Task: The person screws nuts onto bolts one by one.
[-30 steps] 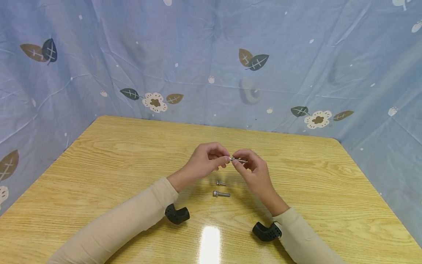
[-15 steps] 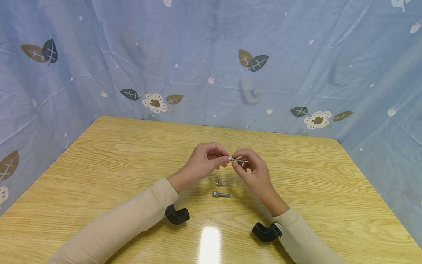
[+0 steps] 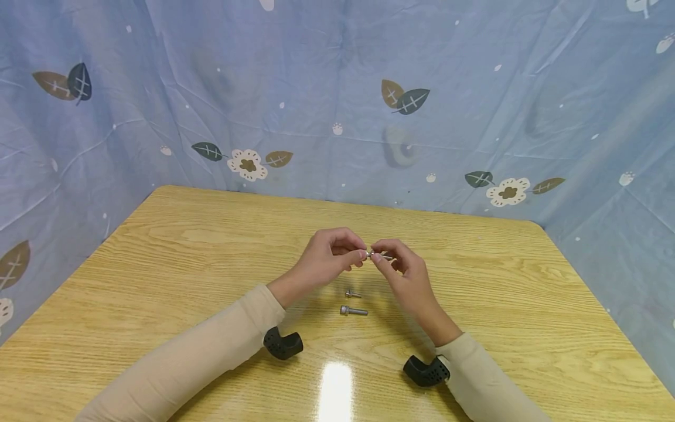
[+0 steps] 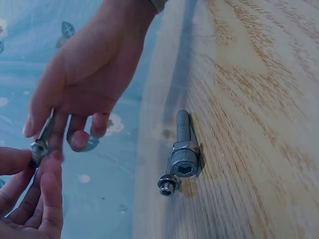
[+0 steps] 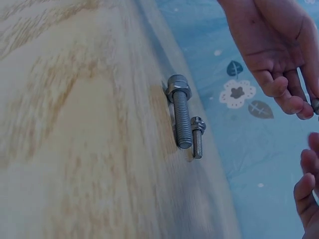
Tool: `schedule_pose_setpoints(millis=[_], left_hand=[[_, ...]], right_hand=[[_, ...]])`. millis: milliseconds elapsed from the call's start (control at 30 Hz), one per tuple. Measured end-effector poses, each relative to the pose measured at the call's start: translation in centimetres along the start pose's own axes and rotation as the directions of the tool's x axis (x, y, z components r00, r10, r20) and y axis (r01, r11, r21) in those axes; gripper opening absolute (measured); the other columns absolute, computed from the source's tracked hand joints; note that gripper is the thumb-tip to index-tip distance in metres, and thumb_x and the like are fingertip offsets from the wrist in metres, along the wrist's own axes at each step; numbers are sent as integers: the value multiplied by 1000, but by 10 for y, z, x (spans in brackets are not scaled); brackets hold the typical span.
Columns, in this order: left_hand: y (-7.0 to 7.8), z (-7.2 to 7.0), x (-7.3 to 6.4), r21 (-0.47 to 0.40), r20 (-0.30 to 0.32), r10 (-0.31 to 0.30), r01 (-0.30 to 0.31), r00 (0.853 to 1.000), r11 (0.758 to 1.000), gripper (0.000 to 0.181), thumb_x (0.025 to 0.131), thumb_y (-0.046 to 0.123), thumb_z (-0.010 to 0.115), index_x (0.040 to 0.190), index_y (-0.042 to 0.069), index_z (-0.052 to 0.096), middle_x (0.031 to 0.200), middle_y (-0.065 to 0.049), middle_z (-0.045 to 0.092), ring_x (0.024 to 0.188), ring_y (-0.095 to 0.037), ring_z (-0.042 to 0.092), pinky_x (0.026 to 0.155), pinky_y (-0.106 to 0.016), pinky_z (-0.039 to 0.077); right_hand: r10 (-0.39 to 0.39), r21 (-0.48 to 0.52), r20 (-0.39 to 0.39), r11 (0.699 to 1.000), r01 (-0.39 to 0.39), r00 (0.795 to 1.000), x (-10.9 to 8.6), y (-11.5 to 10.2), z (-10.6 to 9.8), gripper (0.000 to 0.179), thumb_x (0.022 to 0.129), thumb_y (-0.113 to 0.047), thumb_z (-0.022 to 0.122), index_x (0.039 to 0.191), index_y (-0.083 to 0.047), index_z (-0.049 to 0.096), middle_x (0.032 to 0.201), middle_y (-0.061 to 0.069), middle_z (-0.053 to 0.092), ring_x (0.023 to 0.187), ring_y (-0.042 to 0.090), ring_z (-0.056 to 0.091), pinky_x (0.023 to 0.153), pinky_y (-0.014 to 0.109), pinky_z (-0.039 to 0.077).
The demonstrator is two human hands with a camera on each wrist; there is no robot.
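Note:
A small metal socket-head bolt (image 4: 47, 130) with a nut (image 4: 39, 145) on it, close to the head, is held above the table between both hands. My left hand (image 3: 326, 258) pinches the bolt's head between thumb and index finger. My right hand (image 3: 410, 274) has thumb and index finger at the nut, and the shank points rightward under its fingers. In the right wrist view most of this bolt is cut off by the frame edge. Below the hands lie a larger bolt (image 3: 356, 311) and a smaller bolt (image 3: 355, 294), each with a nut near its head.
The wood-grain table (image 3: 211, 264) ends at a blue patterned curtain (image 3: 316, 88) behind and at both sides. A black curved bracket (image 3: 283, 344) sits at the left cuff, another bracket (image 3: 426, 371) at the right cuff.
The right thumb opened slightly away from the bolt half a second ago and has now come back in against the nut. The left hand and the lying bolts stay in place.

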State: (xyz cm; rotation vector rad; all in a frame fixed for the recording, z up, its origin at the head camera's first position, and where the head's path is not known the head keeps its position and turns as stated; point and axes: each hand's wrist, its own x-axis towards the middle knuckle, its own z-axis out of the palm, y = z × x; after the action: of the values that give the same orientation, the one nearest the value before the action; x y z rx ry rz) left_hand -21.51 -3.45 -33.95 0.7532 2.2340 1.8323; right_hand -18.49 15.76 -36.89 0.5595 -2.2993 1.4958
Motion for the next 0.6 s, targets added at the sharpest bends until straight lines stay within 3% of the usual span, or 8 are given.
schedule_pose_setpoints(millis=[100, 267, 400, 600], left_hand=[[0, 0, 0, 9, -14, -8, 8, 1000, 1000, 11, 93, 14, 65, 101, 7, 68, 90, -11, 70, 86, -39, 67, 76, -47, 57], [0, 0, 2, 10, -19, -14, 15, 1000, 1000, 9, 93, 13, 65, 99, 8, 68, 90, -10, 70, 86, -39, 67, 74, -41, 58], [1, 1, 1, 15, -19, -19, 19, 1000, 1000, 10, 92, 13, 66, 100, 8, 69, 89, -10, 71, 83, -34, 68, 73, -39, 58], [2, 0, 0, 5, -5, -12, 12, 1000, 1000, 10, 92, 14, 66, 100, 8, 69, 91, -12, 70, 84, -33, 68, 77, -46, 58]], right_hand=[[-42, 2, -14, 999, 42, 999, 1, 0, 1, 26, 91, 1, 63, 116, -5, 60, 110, 10, 62, 87, 8, 58, 65, 21, 48], [-130, -22, -47, 991, 129, 990, 2, 1, 3, 23, 85, 10, 64, 105, -1, 62, 103, 15, 62, 83, 12, 56, 60, 23, 45], [-100, -19, -49, 995, 99, 994, 1, -1, 2, 19, 87, 6, 65, 104, -1, 64, 102, 12, 64, 85, 8, 58, 64, 22, 45], [-26, -25, -23, 999, 26, 999, 0, -2, 0, 11, 93, -8, 63, 103, -10, 67, 100, 4, 67, 90, 6, 59, 70, 24, 48]])
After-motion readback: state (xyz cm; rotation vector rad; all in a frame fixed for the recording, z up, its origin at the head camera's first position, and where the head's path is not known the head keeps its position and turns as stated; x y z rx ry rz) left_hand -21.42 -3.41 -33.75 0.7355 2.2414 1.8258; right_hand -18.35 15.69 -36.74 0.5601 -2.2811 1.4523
